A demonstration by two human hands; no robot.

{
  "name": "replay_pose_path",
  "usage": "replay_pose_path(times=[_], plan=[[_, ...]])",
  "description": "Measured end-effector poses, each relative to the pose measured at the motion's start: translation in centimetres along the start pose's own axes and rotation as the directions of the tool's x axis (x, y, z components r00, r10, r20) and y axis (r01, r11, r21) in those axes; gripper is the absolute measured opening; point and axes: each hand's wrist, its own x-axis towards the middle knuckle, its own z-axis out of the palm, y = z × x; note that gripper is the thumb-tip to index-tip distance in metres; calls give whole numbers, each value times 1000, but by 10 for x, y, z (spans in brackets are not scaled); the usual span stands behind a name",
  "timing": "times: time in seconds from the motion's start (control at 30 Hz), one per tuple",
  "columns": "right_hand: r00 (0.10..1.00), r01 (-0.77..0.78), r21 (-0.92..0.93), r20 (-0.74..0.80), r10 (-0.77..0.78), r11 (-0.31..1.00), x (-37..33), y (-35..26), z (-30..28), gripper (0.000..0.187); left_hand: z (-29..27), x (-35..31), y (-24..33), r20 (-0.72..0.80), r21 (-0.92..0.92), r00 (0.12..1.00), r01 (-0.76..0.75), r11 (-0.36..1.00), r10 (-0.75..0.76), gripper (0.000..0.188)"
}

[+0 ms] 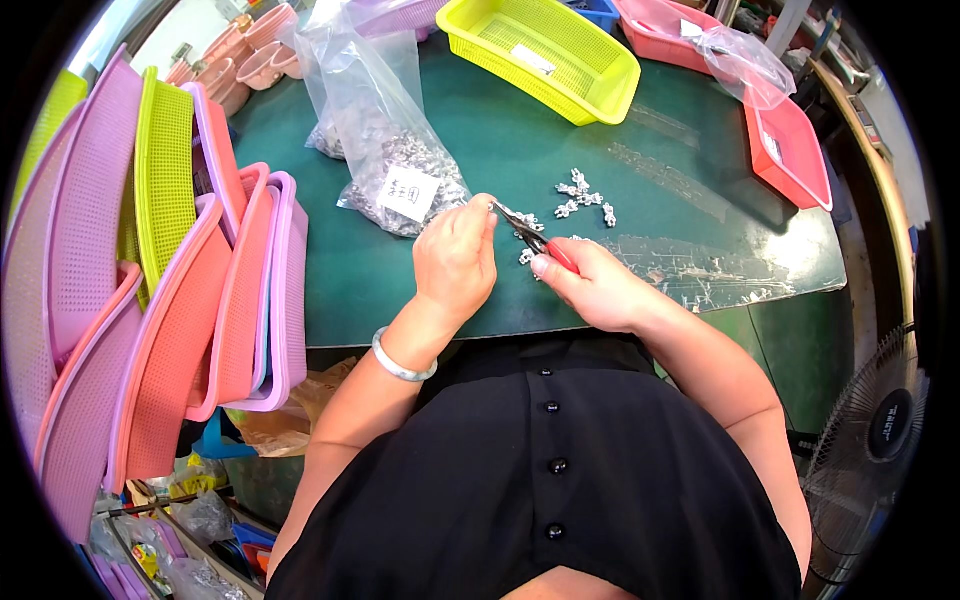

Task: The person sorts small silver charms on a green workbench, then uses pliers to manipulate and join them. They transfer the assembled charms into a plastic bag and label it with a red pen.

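Red-handled pliers (540,240) are gripped in my right hand (598,284), their dark jaws pointing up and left. The jaw tips meet the fingertips of my left hand (455,258), which is closed in a pinch; whatever tiny piece sits there is too small to make out. Small silvery charm-like pieces (582,193) lie in a loose group on the green table just beyond the pliers, and a few more show beside the jaws. Close past my left hand rests a clear plastic bag (385,150) holding many small metallic pieces, with a white label on it.
Stacked purple, coral and green plastic baskets (160,250) rise along the left side. A yellow-green basket (545,60) stands at the back, a red basket (790,150) at the table's right edge. Pink bowls (250,55) sit back left. A fan (865,430) stands at lower right.
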Motion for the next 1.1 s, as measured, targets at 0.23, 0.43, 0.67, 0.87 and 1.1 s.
replay_pose_path(times=[0.23,0.43,0.67,0.87,1.1], plan=[[990,-39,-128,-140,21,991,2,-11,3,37,5,6,-5,-32,29,999,-22,999,23,13],[991,11,-81,-134,-22,997,5,-11,2,38,5,10,-6,-83,1,997,1,1000,-1,13],[943,-308,746,321,86,591,-1,-17,-1,41,6,13,-7,-162,16,983,-82,997,83,17],[942,-323,734,313,125,597,-2,-25,-2,39,3,16,-10,-145,34,982,-115,993,119,19],[959,-280,581,200,199,764,6,-28,-5,36,5,19,-15,-109,47,986,-124,991,129,16]])
